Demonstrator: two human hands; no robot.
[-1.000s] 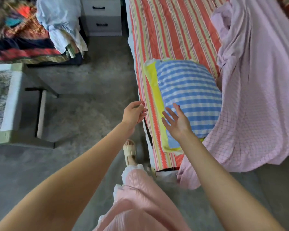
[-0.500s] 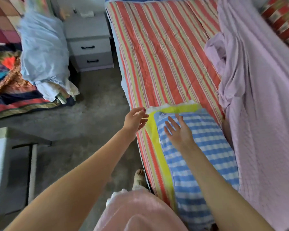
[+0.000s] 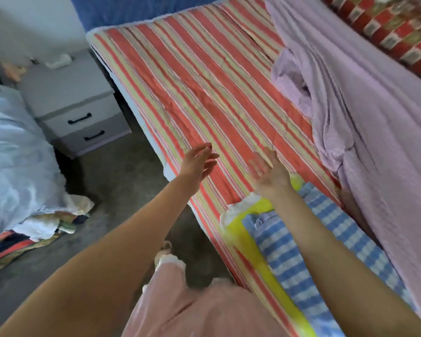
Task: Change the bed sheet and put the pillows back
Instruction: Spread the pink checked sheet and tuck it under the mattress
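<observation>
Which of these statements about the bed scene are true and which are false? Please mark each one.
1. Both hands are empty, with fingers spread: left hand, right hand. True.
2. The lilac sheet covers the whole striped mattress. False: it lies bunched on the far side only.
3. The blue checked pillow lies on the mattress near its edge. True.
4. The nightstand has an open drawer. False: both drawers are closed.

No legible text, label, brand, number or sign was found on any surface in the head view.
</observation>
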